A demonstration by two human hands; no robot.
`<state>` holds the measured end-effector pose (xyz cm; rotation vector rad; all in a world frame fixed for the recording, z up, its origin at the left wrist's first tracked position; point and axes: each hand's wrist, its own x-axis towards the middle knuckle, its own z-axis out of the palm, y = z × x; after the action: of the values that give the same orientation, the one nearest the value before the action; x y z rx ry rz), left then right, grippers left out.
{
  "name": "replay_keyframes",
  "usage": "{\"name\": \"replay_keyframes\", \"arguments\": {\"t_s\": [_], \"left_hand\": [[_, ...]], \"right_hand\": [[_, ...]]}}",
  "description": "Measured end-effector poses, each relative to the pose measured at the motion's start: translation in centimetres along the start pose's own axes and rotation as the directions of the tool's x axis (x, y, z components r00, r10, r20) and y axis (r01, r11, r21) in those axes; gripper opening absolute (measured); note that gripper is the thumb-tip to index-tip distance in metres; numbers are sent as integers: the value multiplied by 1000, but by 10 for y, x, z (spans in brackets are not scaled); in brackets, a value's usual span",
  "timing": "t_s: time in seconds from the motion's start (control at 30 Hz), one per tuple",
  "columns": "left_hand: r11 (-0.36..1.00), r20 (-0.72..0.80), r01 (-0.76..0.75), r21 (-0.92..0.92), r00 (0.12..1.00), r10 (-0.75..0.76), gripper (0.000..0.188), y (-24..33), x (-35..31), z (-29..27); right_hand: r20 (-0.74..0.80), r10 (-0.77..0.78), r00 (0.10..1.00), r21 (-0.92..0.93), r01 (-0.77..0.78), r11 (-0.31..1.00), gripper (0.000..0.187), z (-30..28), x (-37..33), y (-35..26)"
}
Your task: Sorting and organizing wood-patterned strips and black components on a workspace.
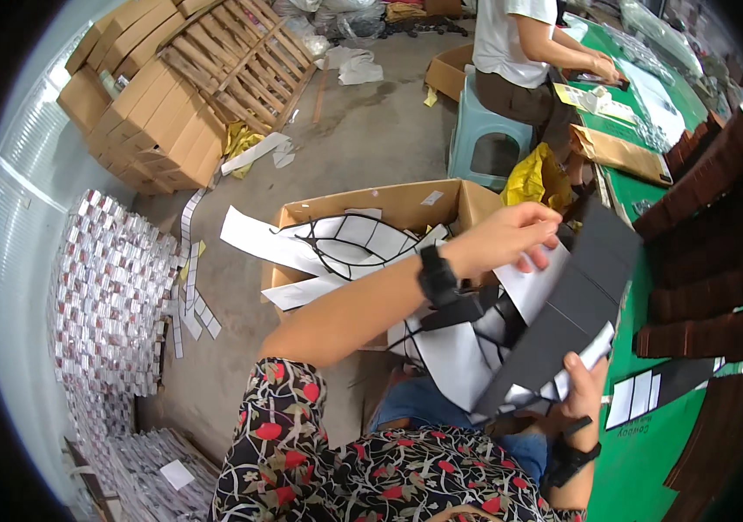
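Note:
A long dark grey panel (573, 304) with crosswise creases slants up in front of me, over my lap. My right hand (584, 387) grips its lower edge with the thumb on top, and a crumpled white strip (596, 346) lies beside the thumb. My left hand (515, 237) is by the panel's upper left side, fingers bent and pinched together. What they hold, if anything, is hidden. A white sheet (535, 283) hangs just under those fingers. Below it are more white sheets (454, 361) and black strips across my lap.
An open cardboard box (302, 213) holds white sheets and black strip frames (363, 244). At right, a green table (628, 470) bears stacks of brown pieces (711, 331). A person (519, 43) sits on a stool (486, 130) ahead. Silvery bundles (110, 296) stand left.

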<state>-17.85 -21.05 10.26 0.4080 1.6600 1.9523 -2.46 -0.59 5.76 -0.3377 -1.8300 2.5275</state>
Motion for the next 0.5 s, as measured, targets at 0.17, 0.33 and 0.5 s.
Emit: {"name": "replay_keyframes", "arguments": {"t_s": [0.17, 0.33, 0.5], "left_hand": [[970, -137, 167, 179, 980, -143, 39, -22, -34, -103], [350, -277, 312, 883, 949, -149, 81, -158, -51, -181], [409, -309, 418, 811, 900, -307, 119, -192, -10, -150]], "right_hand": [[-31, -25, 999, -96, 22, 995, 71, -54, -24, -8], [-108, 15, 994, -69, -23, 997, 78, -76, -43, 8], [-217, 57, 974, -15, -62, 998, 80, -66, -42, 21]]}}
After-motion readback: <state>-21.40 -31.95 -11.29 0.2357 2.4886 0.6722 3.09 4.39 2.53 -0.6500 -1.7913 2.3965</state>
